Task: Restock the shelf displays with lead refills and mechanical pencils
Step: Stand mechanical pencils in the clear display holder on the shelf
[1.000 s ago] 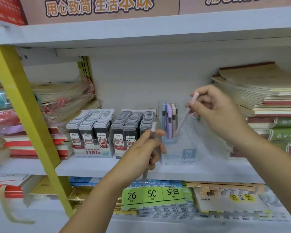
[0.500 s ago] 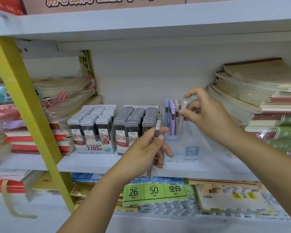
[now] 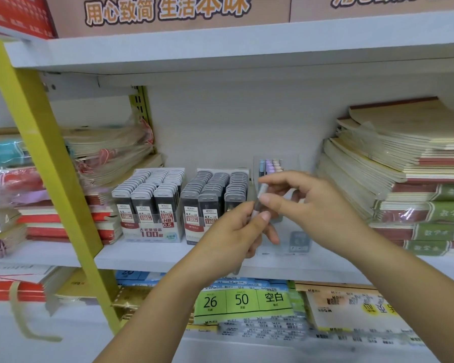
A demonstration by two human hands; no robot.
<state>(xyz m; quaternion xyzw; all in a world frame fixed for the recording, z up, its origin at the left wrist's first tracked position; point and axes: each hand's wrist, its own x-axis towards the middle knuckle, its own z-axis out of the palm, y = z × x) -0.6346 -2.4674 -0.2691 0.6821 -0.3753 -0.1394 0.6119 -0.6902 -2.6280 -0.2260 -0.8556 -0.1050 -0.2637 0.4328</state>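
Room is lying open above the clear plastic pencil holder [image 3: 291, 163]; tan stacked notebooks [image 3: 378, 163] are crowding its right, grey lead-refill cases [image 3: 212, 189] its left.

This is a stationery shop, seen at its stock shelving. A white shelf [image 3: 152, 255] on a yellow upright [image 3: 50, 163] carries retail display boxes of lead refills [image 3: 152, 205] in ranked rows at the centre, with mechanical pencils [image 3: 270, 165] standing in a clear holder just right of them. Stacks of notebooks [image 3: 404, 158] fill the right side, plastic-wrapped bundles [image 3: 108, 153] the left. Labelled paper packs [image 3: 241, 301] lie on the shelf below, and printed cartons [image 3: 168, 11] sit along the top.
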